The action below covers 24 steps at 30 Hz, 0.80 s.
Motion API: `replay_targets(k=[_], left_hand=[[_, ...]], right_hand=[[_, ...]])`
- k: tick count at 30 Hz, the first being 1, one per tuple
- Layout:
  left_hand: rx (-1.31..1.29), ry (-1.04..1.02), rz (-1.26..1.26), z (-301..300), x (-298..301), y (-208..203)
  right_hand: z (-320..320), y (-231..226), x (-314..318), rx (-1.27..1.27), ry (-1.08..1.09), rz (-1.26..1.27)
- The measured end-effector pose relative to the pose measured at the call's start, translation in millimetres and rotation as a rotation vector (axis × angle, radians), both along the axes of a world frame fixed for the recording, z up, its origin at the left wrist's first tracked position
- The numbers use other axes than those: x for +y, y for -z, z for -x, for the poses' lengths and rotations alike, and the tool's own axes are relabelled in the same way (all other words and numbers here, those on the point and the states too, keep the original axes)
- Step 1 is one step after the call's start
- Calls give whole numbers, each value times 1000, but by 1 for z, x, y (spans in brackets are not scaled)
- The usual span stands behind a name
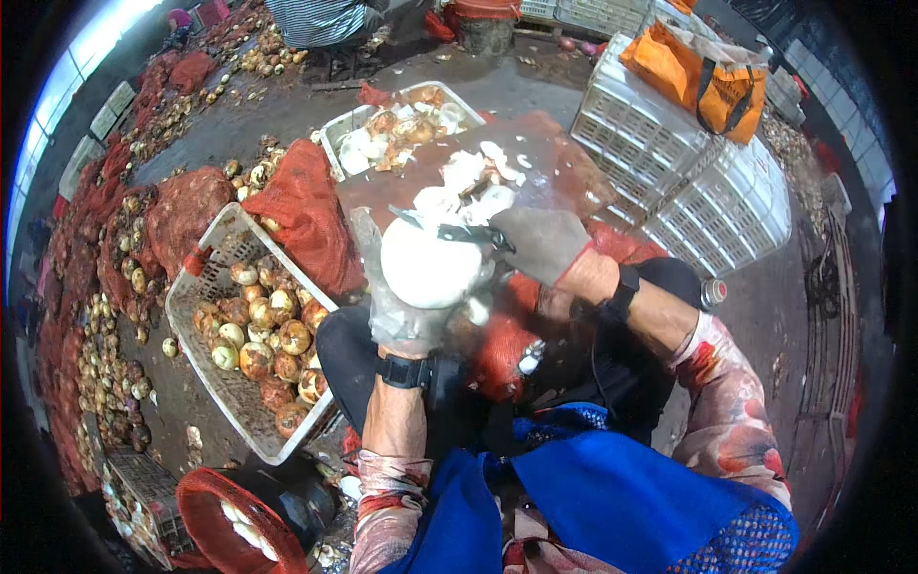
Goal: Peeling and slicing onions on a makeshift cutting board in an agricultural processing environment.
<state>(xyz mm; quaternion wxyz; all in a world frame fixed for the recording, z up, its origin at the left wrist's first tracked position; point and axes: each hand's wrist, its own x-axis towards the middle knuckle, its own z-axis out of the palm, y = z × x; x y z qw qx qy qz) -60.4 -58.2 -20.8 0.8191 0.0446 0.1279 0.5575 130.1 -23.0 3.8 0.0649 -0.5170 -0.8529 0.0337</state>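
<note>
A large peeled white onion (430,268) rests in my gloved left hand (406,323), whose fingers wrap round its left side and underside. My gloved right hand (545,244) grips a small knife (457,232) by its dark handle. The blade lies across the far upper side of the onion. Just beyond it, white onion peelings (469,182) are heaped on a reddish-brown wet surface (566,167). Below my hands, red netting (505,354) lies between my knees, partly blurred.
A white crate of unpeeled onions (251,421) stands at my left, with a red-rimmed bucket (196,507) nearer me. Beyond the work surface sits another crate (335,134) with onions and skins. Stacked white crates (650,124) at right carry an orange bag (669,67). A person (316,21) sits far off.
</note>
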Motion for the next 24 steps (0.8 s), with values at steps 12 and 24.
replay_targets(k=[12, 24], left_hand=[[316, -272, -130, -3, 22, 50], [221, -165, -111, -8, 18, 44]], right_hand=[[-36, -3, 5, 151, 157, 112], [-32, -11, 39, -78, 216, 94]])
